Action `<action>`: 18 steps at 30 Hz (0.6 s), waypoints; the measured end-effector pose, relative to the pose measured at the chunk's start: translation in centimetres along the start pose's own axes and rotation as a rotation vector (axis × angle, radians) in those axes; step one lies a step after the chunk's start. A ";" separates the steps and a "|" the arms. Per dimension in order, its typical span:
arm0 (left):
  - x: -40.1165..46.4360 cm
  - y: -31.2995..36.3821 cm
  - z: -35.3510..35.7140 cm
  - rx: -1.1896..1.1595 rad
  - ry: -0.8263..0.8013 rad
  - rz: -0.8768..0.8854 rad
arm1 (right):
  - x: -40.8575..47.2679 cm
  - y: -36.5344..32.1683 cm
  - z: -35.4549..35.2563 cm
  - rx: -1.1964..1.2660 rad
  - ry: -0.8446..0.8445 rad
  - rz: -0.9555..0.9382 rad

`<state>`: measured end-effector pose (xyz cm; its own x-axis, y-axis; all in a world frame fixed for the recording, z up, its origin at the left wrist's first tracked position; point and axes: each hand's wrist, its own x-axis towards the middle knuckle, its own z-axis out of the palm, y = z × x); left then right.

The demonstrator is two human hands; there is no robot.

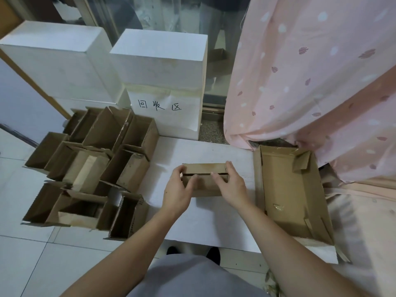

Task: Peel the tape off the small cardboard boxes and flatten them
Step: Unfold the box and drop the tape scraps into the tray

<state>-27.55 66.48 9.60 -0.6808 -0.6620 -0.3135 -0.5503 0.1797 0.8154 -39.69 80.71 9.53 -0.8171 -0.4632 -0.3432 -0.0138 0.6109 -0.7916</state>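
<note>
A small brown cardboard box (204, 185) lies on the white table surface (205, 224) in the middle of the view, its top flaps meeting at a dark seam. My left hand (177, 191) grips its left end, thumb on the top and fingers curled over the near side. My right hand (232, 187) grips its right end, with fingers round the far corner and the thumb near the seam. No tape shows clearly on the box.
Several open small cardboard boxes (94, 168) crowd the floor at the left. A flattened cardboard tray (291, 196) lies to the right. Two tall white boxes (165, 82) stand behind, one with handwritten characters. A pink curtain (310, 82) hangs at the right.
</note>
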 end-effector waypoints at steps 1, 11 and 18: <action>0.2 0.4 0.0 -0.029 0.042 -0.033 | -0.1 -0.3 0.2 0.020 0.027 0.029; 0.6 0.7 -0.4 -0.098 0.010 -0.036 | -0.4 -0.8 0.3 0.172 -0.046 0.085; 0.6 0.3 -3.0 -0.260 -0.358 -0.026 | -0.4 -0.5 -2.3 0.198 -0.272 0.079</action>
<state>-26.66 64.00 11.12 -0.8179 -0.3621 -0.4471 -0.4608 -0.0529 0.8859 -40.65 82.02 11.24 -0.6271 -0.5899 -0.5087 0.1773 0.5278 -0.8306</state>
